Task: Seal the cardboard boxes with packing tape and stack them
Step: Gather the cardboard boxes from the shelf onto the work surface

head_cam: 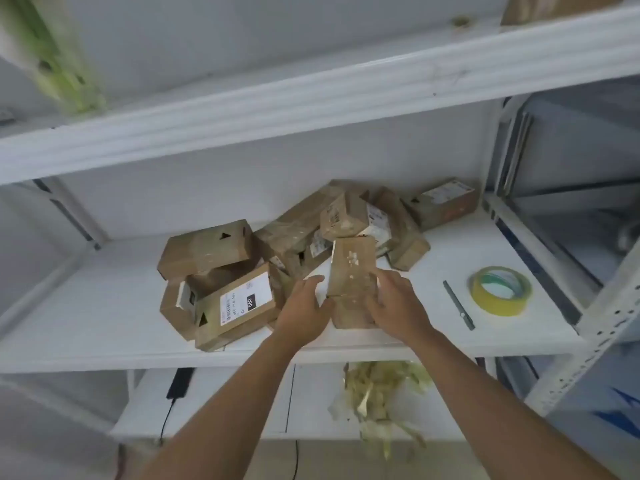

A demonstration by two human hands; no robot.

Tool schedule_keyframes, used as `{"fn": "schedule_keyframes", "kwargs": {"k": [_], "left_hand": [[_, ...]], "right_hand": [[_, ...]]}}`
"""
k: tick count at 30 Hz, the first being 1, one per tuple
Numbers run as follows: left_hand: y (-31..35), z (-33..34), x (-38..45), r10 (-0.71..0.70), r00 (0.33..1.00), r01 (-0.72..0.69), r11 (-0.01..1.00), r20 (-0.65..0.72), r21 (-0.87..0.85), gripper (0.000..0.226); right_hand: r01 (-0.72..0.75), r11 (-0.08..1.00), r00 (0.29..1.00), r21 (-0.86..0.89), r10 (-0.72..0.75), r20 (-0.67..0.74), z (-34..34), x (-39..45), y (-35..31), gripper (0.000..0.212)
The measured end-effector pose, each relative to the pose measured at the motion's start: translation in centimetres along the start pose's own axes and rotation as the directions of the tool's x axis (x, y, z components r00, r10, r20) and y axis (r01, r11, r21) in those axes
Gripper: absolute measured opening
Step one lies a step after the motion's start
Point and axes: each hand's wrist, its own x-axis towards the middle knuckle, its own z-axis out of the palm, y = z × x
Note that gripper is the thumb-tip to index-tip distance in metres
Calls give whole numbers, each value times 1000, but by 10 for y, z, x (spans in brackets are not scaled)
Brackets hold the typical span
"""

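A small brown cardboard box stands near the front edge of the white shelf, its flap up. My left hand holds its left side and my right hand grips its right side. Behind it lies a jumbled pile of several cardboard boxes, some with white shipping labels. A labelled box lies at the left of my hands. A roll of yellow packing tape lies flat on the shelf at the right. A thin grey cutter lies just left of the roll.
An upper white shelf overhangs the work area. A metal shelf upright stands at the right. Crumpled used tape hangs below the shelf's front edge. A black adapter with cable sits lower left.
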Motion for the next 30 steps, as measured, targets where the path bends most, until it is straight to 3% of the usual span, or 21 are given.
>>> {"fn": "schedule_keyframes", "kwargs": {"k": [4,7,13,15,17,19,21,24,26,30], "left_hand": [[-1,15,19,-137,989,146,964,57,-223,59],[-14,24,30,-169,973,207,941,157,-267,63],[-27,16,46,-83,969,150,945,231,-291,63],[-29,11,53,-20,956,107,952,292,-286,59],[-29,1,53,75,939,22,962,336,-273,48],[-35,-9,48,165,935,-92,967,313,-238,36],[-55,-22,43,244,951,-215,963,189,-161,34],[-102,-55,42,367,930,-367,930,-15,0,28],[-138,-81,48,344,934,-330,934,-95,140,35],[-196,-104,47,56,996,-69,977,67,202,55]], "right_hand": [[-145,963,989,226,144,22,8,3,4,47],[-252,893,968,372,234,93,13,10,-2,53],[-392,849,919,355,375,117,26,14,-6,35],[-406,863,912,299,403,75,29,16,-10,37],[-349,932,929,95,357,-93,32,19,-14,48],[-210,971,949,-117,174,-263,39,22,-28,51],[-69,974,943,-218,-8,-334,51,26,-53,48],[82,966,969,-246,-135,-208,80,41,-88,43],[60,983,997,-175,-68,-43,101,58,-108,40],[-211,977,947,-34,213,241,133,88,-135,62]]}}
